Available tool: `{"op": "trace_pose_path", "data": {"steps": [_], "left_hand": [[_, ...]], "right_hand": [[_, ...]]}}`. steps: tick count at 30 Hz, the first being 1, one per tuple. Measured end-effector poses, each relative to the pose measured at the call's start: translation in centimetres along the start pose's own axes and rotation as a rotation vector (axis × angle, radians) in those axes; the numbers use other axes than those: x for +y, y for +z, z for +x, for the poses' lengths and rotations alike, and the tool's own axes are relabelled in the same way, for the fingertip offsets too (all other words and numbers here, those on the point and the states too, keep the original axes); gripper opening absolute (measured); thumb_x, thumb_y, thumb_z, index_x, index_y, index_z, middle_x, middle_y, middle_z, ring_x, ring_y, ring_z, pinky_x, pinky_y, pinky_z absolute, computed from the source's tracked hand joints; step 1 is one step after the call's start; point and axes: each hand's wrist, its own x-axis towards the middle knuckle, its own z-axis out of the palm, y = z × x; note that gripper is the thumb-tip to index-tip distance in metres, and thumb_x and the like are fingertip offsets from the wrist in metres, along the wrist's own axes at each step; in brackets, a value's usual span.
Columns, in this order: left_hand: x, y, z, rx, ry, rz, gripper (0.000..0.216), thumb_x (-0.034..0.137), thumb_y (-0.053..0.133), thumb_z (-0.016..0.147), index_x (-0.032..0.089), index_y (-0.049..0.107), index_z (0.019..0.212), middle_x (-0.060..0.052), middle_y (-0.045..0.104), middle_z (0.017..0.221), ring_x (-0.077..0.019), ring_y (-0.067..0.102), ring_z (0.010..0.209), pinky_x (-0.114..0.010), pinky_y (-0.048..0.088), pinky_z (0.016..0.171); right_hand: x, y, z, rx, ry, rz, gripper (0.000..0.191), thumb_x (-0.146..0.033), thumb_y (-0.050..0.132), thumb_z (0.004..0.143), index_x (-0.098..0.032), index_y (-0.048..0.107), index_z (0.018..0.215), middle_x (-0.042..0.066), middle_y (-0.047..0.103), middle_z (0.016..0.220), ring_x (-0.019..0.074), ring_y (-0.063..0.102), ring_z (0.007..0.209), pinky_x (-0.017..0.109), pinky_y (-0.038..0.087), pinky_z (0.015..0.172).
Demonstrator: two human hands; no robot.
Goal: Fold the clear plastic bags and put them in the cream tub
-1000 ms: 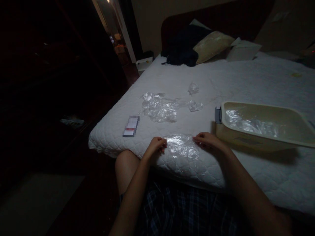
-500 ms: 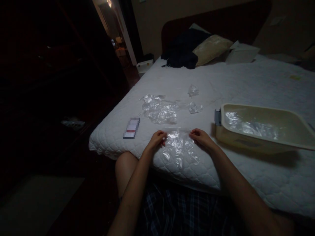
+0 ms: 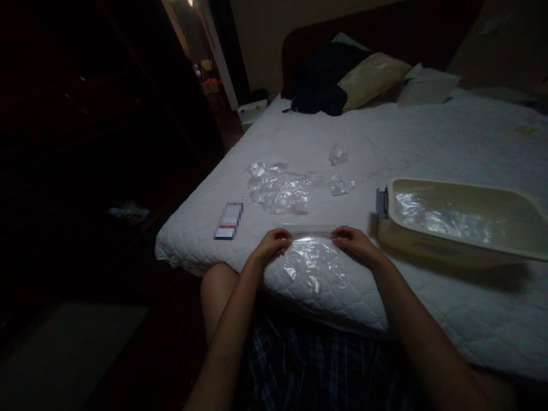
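Observation:
A clear plastic bag (image 3: 314,265) lies on the white quilted bed, close to its front edge. My left hand (image 3: 274,244) pinches the bag's upper left side between thumb and fingers. On the opposite side my right hand (image 3: 353,242) grips the upper right part the same way. Between the two hands the bag's top strip is stretched straight, with a shiny fold below it. Just beyond my hands lies a loose heap of crumpled clear plastic bags (image 3: 278,191).
Right of my hands stands a beige plastic bin (image 3: 449,248) with clear plastic inside. A phone-like item (image 3: 230,221), blurred out, lies to the left. Smaller plastic pieces (image 3: 340,184) rest past the heap. A pillow (image 3: 374,80) and dark cloth (image 3: 319,85) sit near the headboard.
Both hands have come slightly down the sides of the bag, and its top strip now stands out above a bright fold. The view has shifted a little.

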Motion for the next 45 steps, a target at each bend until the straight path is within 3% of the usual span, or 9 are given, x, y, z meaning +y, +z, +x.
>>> {"op": "trace_pose_path", "data": {"steps": [6, 10, 16, 23, 27, 31, 35, 41, 45], "left_hand": [[-0.3, 0.1, -0.1, 0.046, -0.024, 0.006, 0.022, 0.022, 0.065, 0.058, 0.014, 0.052, 0.074, 0.006, 0.049, 0.053, -0.0038, 0.042, 0.038, -0.016, 0.027, 0.036], [-0.9, 0.3, 0.0, 0.085, 0.04, -0.012, 0.018, 0.021, 0.062, 0.059, 0.013, 0.054, 0.072, 0.003, 0.052, 0.06, -0.0034, 0.043, 0.04, -0.017, 0.03, 0.037], [-1.1, 0.6, -0.4, 0.112, 0.176, -0.031, 0.009, 0.014, 0.056, 0.056, 0.012, 0.055, 0.065, -0.002, 0.056, 0.083, -0.0051, 0.048, 0.056, -0.016, 0.034, 0.042], [-1.2, 1.2, -0.5, 0.155, 0.149, -0.003, 0.014, 0.015, 0.052, 0.058, 0.013, 0.055, 0.071, 0.002, 0.053, 0.066, -0.0044, 0.043, 0.046, -0.016, 0.033, 0.042], [-1.0, 1.6, -0.8, 0.33, 0.181, 0.024, 0.013, 0.015, 0.047, 0.06, 0.016, 0.052, 0.073, 0.005, 0.047, 0.056, -0.0058, 0.041, 0.044, -0.017, 0.031, 0.042], [0.1, 2.1, -1.6, 0.424, 0.343, 0.288, 0.01, 0.012, 0.044, 0.06, 0.016, 0.051, 0.064, 0.003, 0.049, 0.06, -0.0089, 0.046, 0.056, -0.02, 0.036, 0.052], [1.7, 3.3, -2.6, 0.276, 0.451, 0.643, 0.011, 0.011, 0.043, 0.063, 0.016, 0.052, 0.061, 0.001, 0.05, 0.062, -0.0101, 0.047, 0.061, -0.021, 0.037, 0.058], [2.8, 4.9, -2.5, 0.147, 0.454, 1.092, 0.013, 0.017, 0.043, 0.071, 0.017, 0.055, 0.066, -0.002, 0.054, 0.07, -0.0138, 0.049, 0.068, -0.025, 0.038, 0.065], [2.0, 5.2, -2.0, 0.106, 0.404, 1.238, 0.015, 0.019, 0.043, 0.074, 0.018, 0.058, 0.07, -0.005, 0.056, 0.075, -0.0166, 0.051, 0.074, -0.027, 0.039, 0.07]], "right_hand": [[-0.2, 0.3, -0.4, 0.028, -0.036, 0.029, 0.024, -0.034, 0.067, 0.059, -0.017, 0.055, 0.071, -0.002, 0.055, 0.068, 0.0097, 0.049, 0.059, 0.023, 0.038, 0.055], [-0.3, 0.2, -0.7, 0.031, -0.062, -0.078, 0.022, -0.035, 0.064, 0.062, -0.016, 0.057, 0.072, -0.001, 0.054, 0.066, 0.0106, 0.048, 0.058, 0.024, 0.038, 0.056], [0.2, -0.1, -1.0, 0.048, -0.331, -0.226, 0.005, -0.018, 0.053, 0.064, -0.017, 0.059, 0.063, 0.004, 0.057, 0.079, 0.0154, 0.053, 0.078, 0.029, 0.039, 0.073], [0.0, 0.6, -1.9, 0.155, -0.416, -0.401, 0.016, -0.012, 0.045, 0.065, -0.018, 0.06, 0.062, 0.005, 0.051, 0.089, 0.0158, 0.052, 0.084, 0.025, 0.04, 0.064], [-0.3, 0.8, -2.2, 0.228, -0.453, -0.457, 0.017, -0.011, 0.043, 0.065, -0.017, 0.059, 0.061, 0.003, 0.049, 0.083, 0.0143, 0.05, 0.075, 0.025, 0.038, 0.059], [-0.6, 0.6, -2.4, 0.304, -0.51, -0.493, 0.015, -0.009, 0.042, 0.063, -0.018, 0.054, 0.058, 0.001, 0.048, 0.072, 0.0137, 0.049, 0.068, 0.025, 0.038, 0.06], [-2.5, 1.4, -3.0, 0.356, -0.549, -0.629, 0.014, -0.01, 0.042, 0.065, -0.018, 0.052, 0.059, 0.001, 0.05, 0.065, 0.0132, 0.049, 0.063, 0.025, 0.037, 0.061], [-7.8, 5.4, -3.4, 0.185, -0.397, -1.132, 0.022, -0.017, 0.039, 0.075, -0.018, 0.06, 0.074, 0.004, 0.061, 0.074, 0.0153, 0.054, 0.07, 0.025, 0.035, 0.063], [-8.2, 7.1, -2.5, 0.021, -0.172, -1.311, 0.028, -0.022, 0.036, 0.08, -0.018, 0.064, 0.083, 0.008, 0.065, 0.083, 0.0175, 0.058, 0.077, 0.025, 0.036, 0.064]]}}
